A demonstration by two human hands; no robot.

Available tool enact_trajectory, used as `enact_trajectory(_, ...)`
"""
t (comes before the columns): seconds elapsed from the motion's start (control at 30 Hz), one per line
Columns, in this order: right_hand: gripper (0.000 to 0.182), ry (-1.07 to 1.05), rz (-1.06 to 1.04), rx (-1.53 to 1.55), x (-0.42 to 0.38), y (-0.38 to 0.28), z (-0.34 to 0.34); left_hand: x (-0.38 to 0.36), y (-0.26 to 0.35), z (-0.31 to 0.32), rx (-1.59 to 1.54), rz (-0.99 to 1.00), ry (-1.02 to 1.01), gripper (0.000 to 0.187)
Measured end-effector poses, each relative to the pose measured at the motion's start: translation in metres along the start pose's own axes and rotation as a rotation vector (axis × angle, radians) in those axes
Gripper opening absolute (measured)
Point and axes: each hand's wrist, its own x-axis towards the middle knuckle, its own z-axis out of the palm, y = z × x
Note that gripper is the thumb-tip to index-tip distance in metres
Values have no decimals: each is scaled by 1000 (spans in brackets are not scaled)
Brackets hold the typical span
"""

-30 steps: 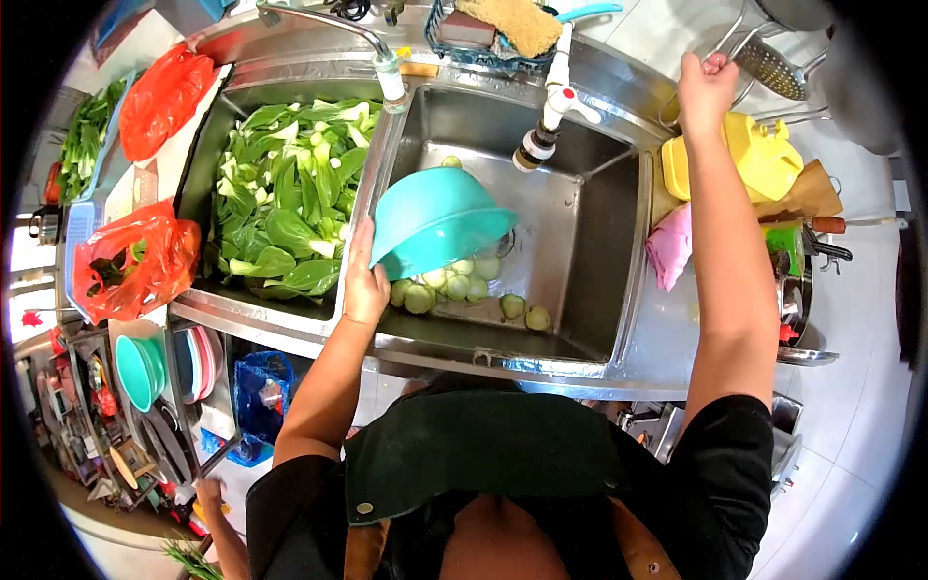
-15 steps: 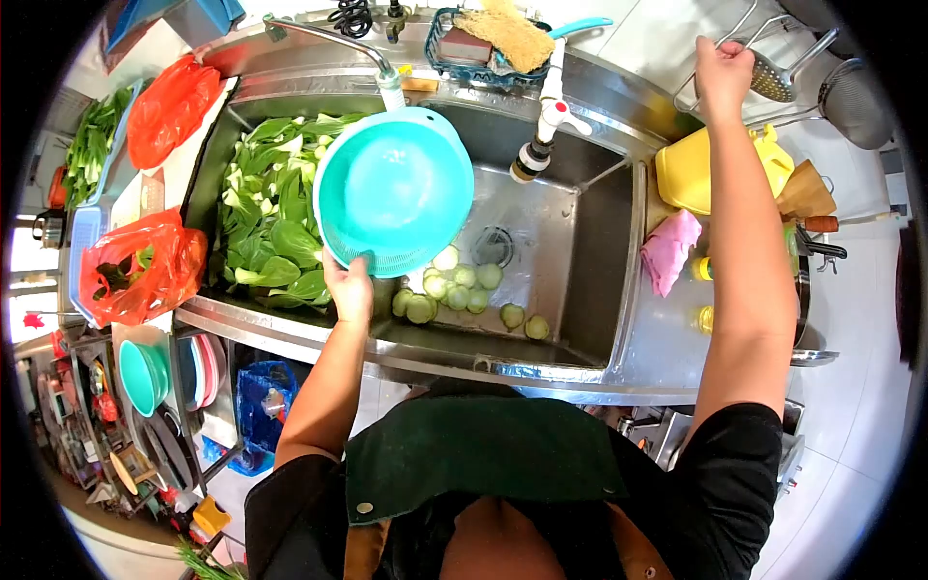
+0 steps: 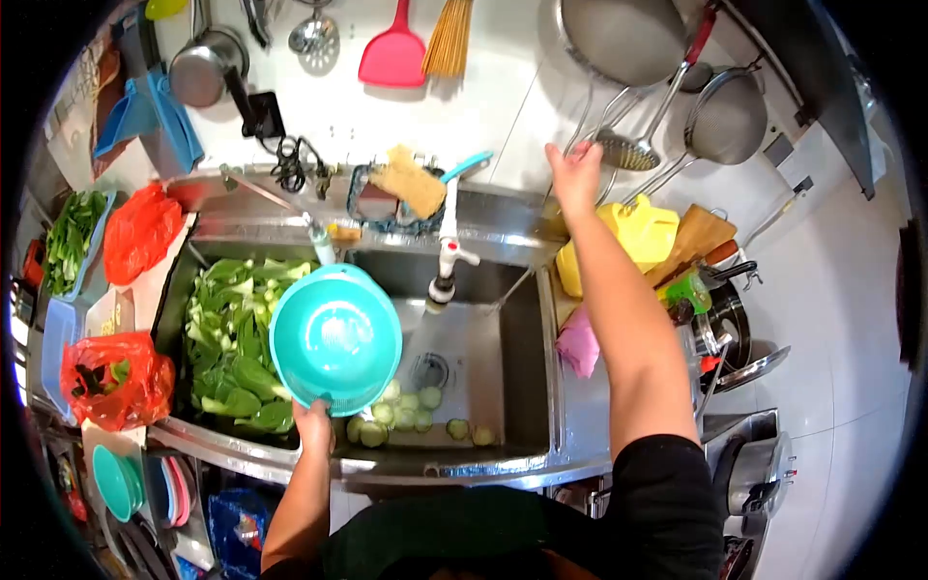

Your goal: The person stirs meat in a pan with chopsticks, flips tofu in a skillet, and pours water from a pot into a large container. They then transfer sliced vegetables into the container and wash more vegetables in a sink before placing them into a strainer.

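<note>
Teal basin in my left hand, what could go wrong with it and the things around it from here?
Your left hand alone holds the teal basin by its near rim, so it might tip. Pale green slices lie close to the drain and could slide onto it. Your right hand is raised near the slotted skimmer and might knock it; I can't tell whether that hand is gripping anything.

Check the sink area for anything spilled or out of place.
Pale green slices lie loose on the bottom of the right sink, near the drain, while the teal bowl in the left hand looks empty. That could be a spill, though possibly deliberate.
</note>
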Motion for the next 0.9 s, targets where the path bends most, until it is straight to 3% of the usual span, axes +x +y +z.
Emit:
enact_trajectory(0.07,57,-31,-26,-47,-1,23,7,-11,11,12,35,38,53,48)
enact_trajectory(0.1,57,-191,79,-157,-4,16,-1,-9,6,8,11,103,41,48)
enact_trajectory(0.13,56,-206,-78,-213,-15,29,1,-6,1,-1,47,156,3,47)
enact_trajectory(0.17,55,-182,-55,-251,-34,36,3,-10,3,-2,61,136,34,44)
enact_trajectory(0.2,48,-107,-185,-186,-64,39,1,-9,1,-7,59,148,34,42)
enact_trajectory(0.27,42,-124,-319,-100,-140,65,1,-5,-4,-10,-112,103,86,43)
enact_trajectory(0.33,37,-480,-128,-42,-224,127,8,-2,-9,-9,-161,104,124,44)
enact_trajectory(0.37,36,-650,-110,-179,-271,160,8,0,-14,-11,-154,101,135,44)
enact_trajectory(0.43,33,-962,436,-333,-357,216,27,4,-26,-15,-173,140,124,46)
enact_trajectory(0.53,26,-1047,447,-94,-444,257,63,1,-29,-10,-221,136,192,49)
enact_trajectory(0.6,24,-1160,336,-379,-473,262,94,1,-32,-21,-142,116,201,50)
enact_trajectory(0.73,22,-1158,205,-380,-513,278,139,1,-30,-19,-155,134,216,45)
enact_trajectory(0.8,21,-1211,-312,-614,-544,307,158,-1,-28,-19,-160,97,233,44)
enact_trajectory(0.9,21,-1054,-457,-607,-555,319,161,0,-29,-25,-110,69,243,43)
